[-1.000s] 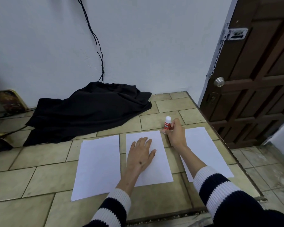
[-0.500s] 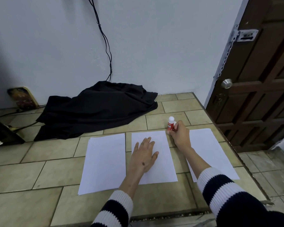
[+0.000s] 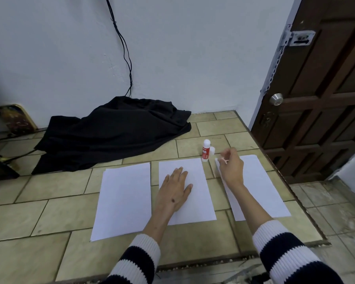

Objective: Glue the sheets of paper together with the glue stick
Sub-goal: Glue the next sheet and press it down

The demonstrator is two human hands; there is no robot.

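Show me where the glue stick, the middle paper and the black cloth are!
glue stick (image 3: pixel 205 151): head view, on its red label.
middle paper (image 3: pixel 199 203): head view, bare part right of the hand.
black cloth (image 3: pixel 111 132): head view, its middle.

Of the two hands, the left (image 3: pixel 175 188) lies flat, fingers spread; the right (image 3: pixel 232 167) hovers loosely curled, empty.

Glue stick (image 3: pixel 206 150) standing upright on bare tile, just beyond the middle sheet (image 3: pixel 188 191). Nearside approach: the left hand (image 3: pixel 175 191) is lying flat on that sheet, partly blocking it. Right of the stick: the right hand (image 3: pixel 231 168) is hovering near it, fingers loosely curled. Left and far side: open tile is stretching to the black cloth (image 3: pixel 115 132) and the wall (image 3: pixel 193 58).
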